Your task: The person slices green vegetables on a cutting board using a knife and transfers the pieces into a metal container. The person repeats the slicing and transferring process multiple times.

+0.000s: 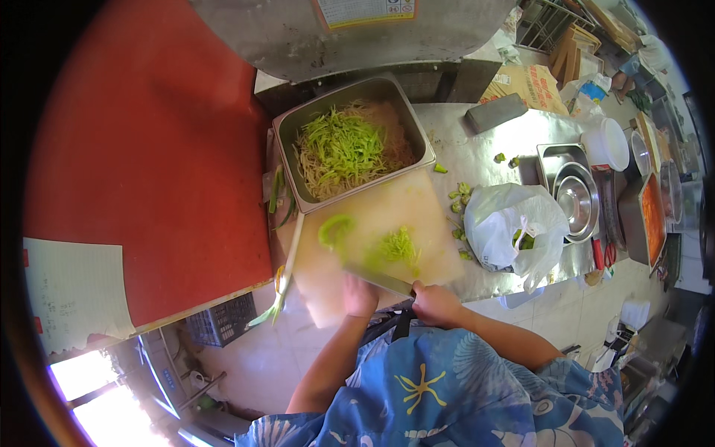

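My right hand grips the handle of a broad-bladed kitchen knife. The blade lies low over the near part of a white cutting board and points left. Blurred by motion, my left hand is beside the blade's left end; whether its fingers hold anything cannot be made out. Beyond the blade lies a small heap of shredded green pepper. A curved piece of green pepper sits farther left, smeared by motion. At the board's far side stands a deep steel pan with green shreds over paler ones.
A scallion hangs past the board's left edge, near a red surface. To the right are pepper stem ends, a plastic bag, steel bowls and a white tub. A grey block lies farther back.
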A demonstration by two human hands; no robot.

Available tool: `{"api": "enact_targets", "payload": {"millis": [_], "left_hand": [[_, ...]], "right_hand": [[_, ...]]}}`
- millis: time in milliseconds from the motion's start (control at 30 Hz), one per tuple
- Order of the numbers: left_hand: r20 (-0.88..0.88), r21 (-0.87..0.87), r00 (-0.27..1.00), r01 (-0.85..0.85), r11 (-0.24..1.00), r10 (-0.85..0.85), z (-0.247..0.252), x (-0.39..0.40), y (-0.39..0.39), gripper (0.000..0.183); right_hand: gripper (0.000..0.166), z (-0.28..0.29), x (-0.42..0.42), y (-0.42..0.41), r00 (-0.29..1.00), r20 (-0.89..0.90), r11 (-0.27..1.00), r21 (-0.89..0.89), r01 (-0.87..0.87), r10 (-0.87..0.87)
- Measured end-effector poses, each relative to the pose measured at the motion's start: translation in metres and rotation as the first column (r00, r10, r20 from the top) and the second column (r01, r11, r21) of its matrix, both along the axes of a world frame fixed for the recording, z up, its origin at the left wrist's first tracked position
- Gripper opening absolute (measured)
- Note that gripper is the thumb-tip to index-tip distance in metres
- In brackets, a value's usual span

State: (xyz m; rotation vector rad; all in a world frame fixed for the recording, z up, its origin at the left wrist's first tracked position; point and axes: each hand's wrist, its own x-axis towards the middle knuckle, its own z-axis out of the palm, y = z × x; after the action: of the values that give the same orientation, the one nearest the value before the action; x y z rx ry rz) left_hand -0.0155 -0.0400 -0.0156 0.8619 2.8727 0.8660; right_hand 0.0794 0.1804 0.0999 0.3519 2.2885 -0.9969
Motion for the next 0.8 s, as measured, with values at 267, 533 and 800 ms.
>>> {"api": "enact_targets", "payload": {"millis": [267,533,800], "left_hand": [[-0.008,-0.053,0.999,-0.034,0.998,0.034,-0.010,0.005,-0.001,0.051],[0.006,-0.051,0.999,-0.045,0.998,0.045,-0.007,0.009,-0.002,0.050],[-0.018,-0.044,1.000,-0.011,0.999,0.010,-0.002,0.010,-0.004,0.045]], "right_hand": [[0.028,0.003,0.003,-0.001,1.000,0.016,1.000,0.009,-0.013,0.013],[0.028,0.001,0.000,-0.010,1.000,0.028,0.999,0.033,-0.011,0.010],[0.032,0.004,0.000,-0.008,0.997,-0.052,0.998,-0.002,-0.058,0.058]]}}
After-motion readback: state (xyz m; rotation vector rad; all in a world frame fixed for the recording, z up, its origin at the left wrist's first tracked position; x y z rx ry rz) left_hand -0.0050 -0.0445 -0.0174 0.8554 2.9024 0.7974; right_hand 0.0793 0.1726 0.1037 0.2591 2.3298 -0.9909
